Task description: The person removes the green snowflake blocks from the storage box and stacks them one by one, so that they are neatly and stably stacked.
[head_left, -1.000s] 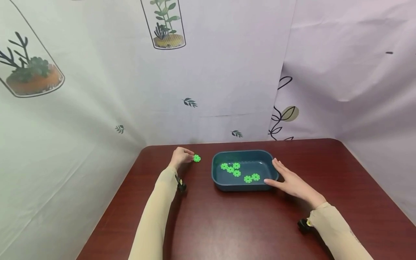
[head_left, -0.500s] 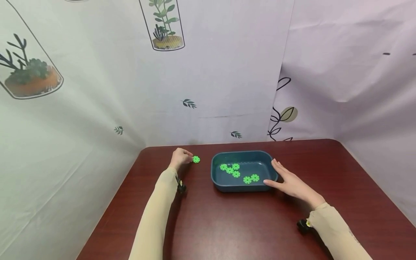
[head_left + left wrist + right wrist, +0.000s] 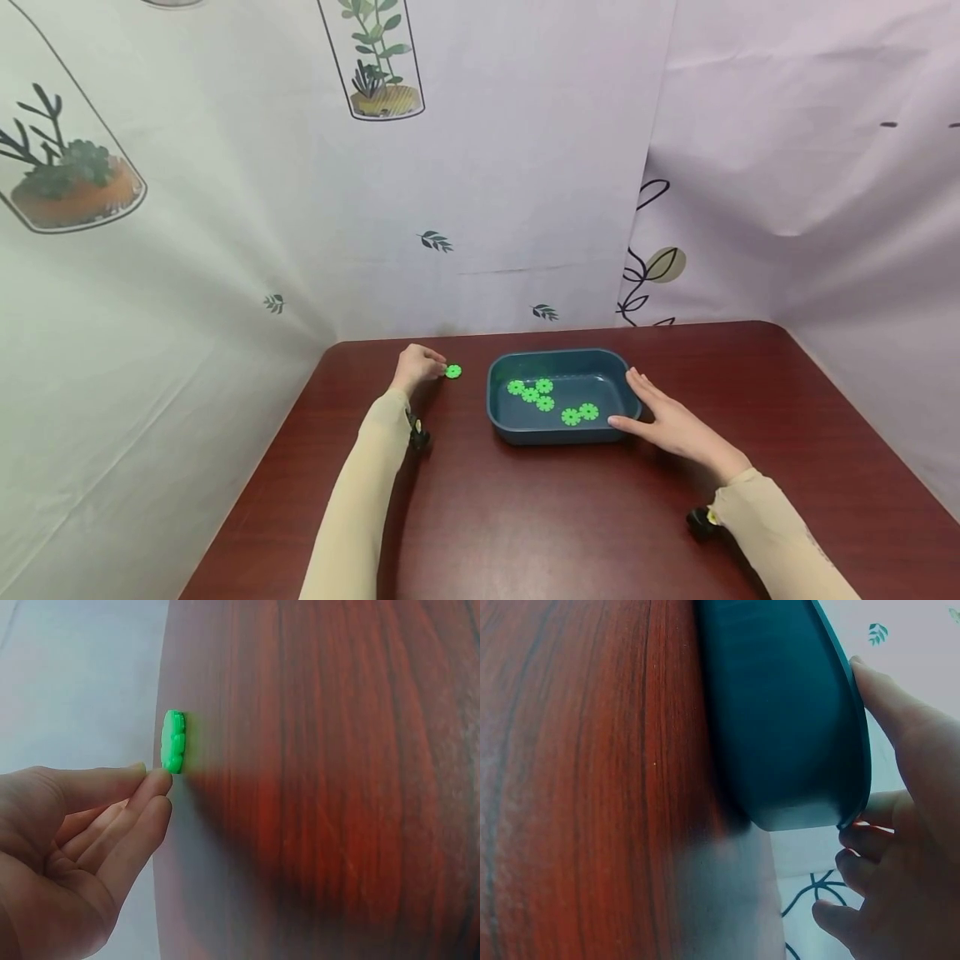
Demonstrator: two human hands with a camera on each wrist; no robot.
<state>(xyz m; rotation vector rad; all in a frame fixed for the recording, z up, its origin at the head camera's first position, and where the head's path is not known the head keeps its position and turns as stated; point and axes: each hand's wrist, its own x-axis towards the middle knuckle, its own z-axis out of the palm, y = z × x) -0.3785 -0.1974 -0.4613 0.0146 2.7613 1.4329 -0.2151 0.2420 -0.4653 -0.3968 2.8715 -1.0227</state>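
Note:
At the far left of the table my left hand (image 3: 419,367) pinches a bright green flower-shaped plastic disc (image 3: 453,372) by its edge. The left wrist view shows this disc (image 3: 173,742) nearly edge-on, close over the wood, with thumb and fingertips at its near end. A dark teal rectangular dish (image 3: 558,435) stands to the right, with several matching green discs (image 3: 545,403) lying on its bottom. My right hand (image 3: 675,423) rests at the dish's right end, thumb and fingers spread along the rim. From the right wrist, the dish's outer wall (image 3: 787,712) is visible, fingertips at its rim.
The reddish-brown wooden table (image 3: 480,517) has rounded far corners. Behind it and at both sides hangs a pale printed cloth (image 3: 525,167). Dark wrist cameras sit below both sleeves, the right one (image 3: 702,523) low over the table.
The disc in my left hand has tipped flatter toward the table. My right hand and the dish have stayed in place; the head view has shifted slightly.

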